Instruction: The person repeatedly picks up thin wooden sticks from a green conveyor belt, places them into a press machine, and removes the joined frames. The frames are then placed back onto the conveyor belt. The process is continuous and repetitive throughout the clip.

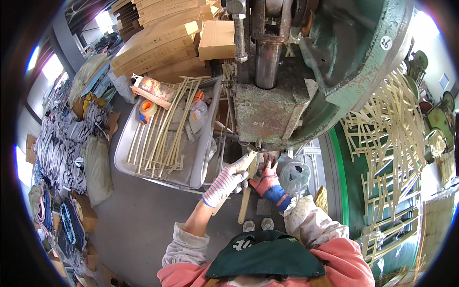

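Observation:
My left hand, in a striped knit glove, is shut on a pale flat strip and holds its upper end under the head of a big green press. Close to the right, my right hand, in a red and blue glove, reaches up under the same press head; its fingers are partly hidden, so whether it grips anything is unclear. A second pale strip hangs down between the two hands.
A grey tray table to the left holds several long pale frame pieces, a tape roll and bags. Cardboard boxes are stacked behind it. More pale frames lean at the right. Bundles lie on the floor at the left.

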A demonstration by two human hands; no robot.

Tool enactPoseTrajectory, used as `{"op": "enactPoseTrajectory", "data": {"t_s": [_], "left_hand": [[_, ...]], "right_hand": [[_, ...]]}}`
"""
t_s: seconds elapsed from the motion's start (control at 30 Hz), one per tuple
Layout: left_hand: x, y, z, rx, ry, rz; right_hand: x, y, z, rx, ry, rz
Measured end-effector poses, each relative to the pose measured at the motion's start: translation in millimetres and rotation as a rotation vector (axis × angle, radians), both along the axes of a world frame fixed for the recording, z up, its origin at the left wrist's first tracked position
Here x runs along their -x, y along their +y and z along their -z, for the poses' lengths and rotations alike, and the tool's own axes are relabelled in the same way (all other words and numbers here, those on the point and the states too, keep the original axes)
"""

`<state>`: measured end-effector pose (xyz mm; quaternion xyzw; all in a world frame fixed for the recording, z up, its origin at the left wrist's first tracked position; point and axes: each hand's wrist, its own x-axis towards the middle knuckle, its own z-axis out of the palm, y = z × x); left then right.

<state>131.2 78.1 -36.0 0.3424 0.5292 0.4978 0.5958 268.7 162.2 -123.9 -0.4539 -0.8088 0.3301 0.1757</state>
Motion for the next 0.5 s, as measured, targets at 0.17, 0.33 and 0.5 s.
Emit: {"op": "enactPoseTrajectory", "data": {"t_s": [0.17,0.33,0.5], "left_hand": [[5.7,8.8,2.0,0.031,0.224,0.045],[8.5,11.5,-1.7,0.050,0.386,0.096],[19.0,13.3,-6.7,0.153,0.290,0.213]], "right_hand": [[-15.1,11.2,-25.1,-0.029,-0.135,-0.096],[-26.8,44.6,-24.6,-0.165,-0.337,-0.370],[-26.8,58.4,-14.4,-0.169,-0.413,-0.449]]}}
